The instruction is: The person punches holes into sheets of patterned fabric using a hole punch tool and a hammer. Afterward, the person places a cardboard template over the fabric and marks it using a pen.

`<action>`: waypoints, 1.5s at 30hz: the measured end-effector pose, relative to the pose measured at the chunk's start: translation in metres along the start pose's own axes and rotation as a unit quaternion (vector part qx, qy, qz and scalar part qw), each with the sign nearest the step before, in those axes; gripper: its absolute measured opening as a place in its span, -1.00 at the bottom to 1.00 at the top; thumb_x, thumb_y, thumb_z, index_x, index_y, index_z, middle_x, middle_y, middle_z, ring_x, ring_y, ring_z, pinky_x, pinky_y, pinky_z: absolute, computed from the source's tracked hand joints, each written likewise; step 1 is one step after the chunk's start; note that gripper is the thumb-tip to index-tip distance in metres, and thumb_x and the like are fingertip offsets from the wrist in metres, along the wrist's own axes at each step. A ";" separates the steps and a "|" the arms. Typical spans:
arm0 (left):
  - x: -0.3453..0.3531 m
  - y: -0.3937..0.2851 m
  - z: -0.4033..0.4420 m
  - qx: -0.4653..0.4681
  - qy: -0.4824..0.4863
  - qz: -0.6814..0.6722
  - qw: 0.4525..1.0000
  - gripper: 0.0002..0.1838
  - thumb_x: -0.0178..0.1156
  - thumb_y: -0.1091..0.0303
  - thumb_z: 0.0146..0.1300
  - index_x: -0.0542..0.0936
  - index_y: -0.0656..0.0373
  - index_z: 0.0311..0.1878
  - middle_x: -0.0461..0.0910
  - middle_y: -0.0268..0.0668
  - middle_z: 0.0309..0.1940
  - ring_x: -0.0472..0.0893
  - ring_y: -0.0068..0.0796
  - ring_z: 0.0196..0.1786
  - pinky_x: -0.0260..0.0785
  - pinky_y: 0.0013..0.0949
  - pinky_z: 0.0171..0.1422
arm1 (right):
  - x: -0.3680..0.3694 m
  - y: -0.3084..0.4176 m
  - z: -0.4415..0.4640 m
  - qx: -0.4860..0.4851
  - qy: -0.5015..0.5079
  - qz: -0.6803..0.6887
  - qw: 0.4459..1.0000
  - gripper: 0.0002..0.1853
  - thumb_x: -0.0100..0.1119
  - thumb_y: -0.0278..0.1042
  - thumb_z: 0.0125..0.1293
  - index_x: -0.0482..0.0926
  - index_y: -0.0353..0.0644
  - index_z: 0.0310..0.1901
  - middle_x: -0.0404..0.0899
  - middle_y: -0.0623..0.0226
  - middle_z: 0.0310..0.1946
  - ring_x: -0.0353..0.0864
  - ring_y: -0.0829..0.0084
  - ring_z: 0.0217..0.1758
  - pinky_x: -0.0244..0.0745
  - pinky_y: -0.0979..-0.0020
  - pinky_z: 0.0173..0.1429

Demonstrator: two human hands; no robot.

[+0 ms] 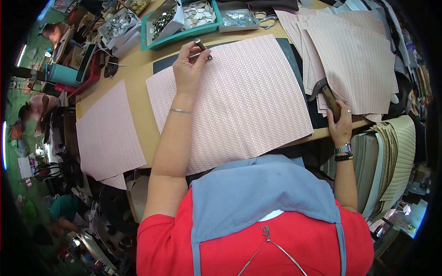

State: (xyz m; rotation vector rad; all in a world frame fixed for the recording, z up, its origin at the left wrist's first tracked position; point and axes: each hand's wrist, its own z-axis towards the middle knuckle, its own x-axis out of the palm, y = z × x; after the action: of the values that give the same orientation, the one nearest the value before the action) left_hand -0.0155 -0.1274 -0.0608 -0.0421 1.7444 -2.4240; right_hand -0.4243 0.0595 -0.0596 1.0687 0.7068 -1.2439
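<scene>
Sheet of pink-and-white herringbone material [244, 101] is being supported on a dark mat [289, 54] at the middle of the worktable [143, 110]. A metal punch [201, 48] is being pinched at a tilt by the left hand [188, 69], its thumb and fingers being curled around the shank. The punch's lower end is being positioned over the sheet near its far edge; contact cannot be confirmed. A hammer [330, 99] is being gripped by its handle in the right hand [340, 123], the fingers being wrapped round it, with the head being directed towards the sheet's right side. Similar pieces are being held in a stack [357, 60] just beside the hammer. Small parts are being contained in a teal tray [180, 37] beyond the sheet.
</scene>
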 end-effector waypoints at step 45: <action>-0.020 0.012 0.019 -0.140 -0.147 -0.252 0.946 -0.87 -0.09 0.29 0.47 0.18 0.02 -0.08 0.51 -0.32 -0.31 0.56 -0.48 -0.39 0.50 -0.40 -0.32 | -0.029 0.014 0.003 0.034 0.024 -0.059 0.997 -0.54 0.21 -0.23 0.29 0.45 -0.15 0.20 0.55 0.02 0.01 0.57 0.02 0.01 0.46 0.14 0.03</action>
State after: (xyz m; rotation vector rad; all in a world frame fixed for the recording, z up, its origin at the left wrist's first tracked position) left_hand 0.0081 -0.1463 -0.0650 -0.9391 2.1041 -2.2714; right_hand -0.4178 0.0677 -0.0290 1.1287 0.7782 -1.3549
